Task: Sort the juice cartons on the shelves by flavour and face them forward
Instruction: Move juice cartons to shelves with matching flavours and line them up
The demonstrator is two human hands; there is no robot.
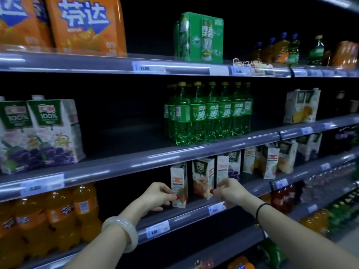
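**Shelf** [189, 216]: the small juice cartons [249, 160] stand along it in one loose row, running rightward from both hands. Several show side panels, and grape and orange-coloured prints are mixed. We judge the sorting here far from finished.

**Side-on carton** [179, 183]: it stands on the shelf directly ahead of the left hand, narrow white panel outward, leaning slightly.

**Front-facing carton** [203, 176]: it is just right of that grip, across a dark gap, with its "100%" panel roughly forward.

**Left hand** [160, 195]: the grip is narrow, thumb and fingers pinching the side-on carton's lower left edge.

**Right hand** [229, 188]: the fingers are curled and the thumb tip is at the front-facing carton's lower right corner. We cannot tell whether the fingers close behind it.

**Recommendation:** keep the hold low. Turn the side-on carton about its base rather than lifting it, until its printed front squares with the shelf edge. Steady the neighbour against toppling. Read the fruit print before closing the gap. We judge these cartons light and easily tipped.
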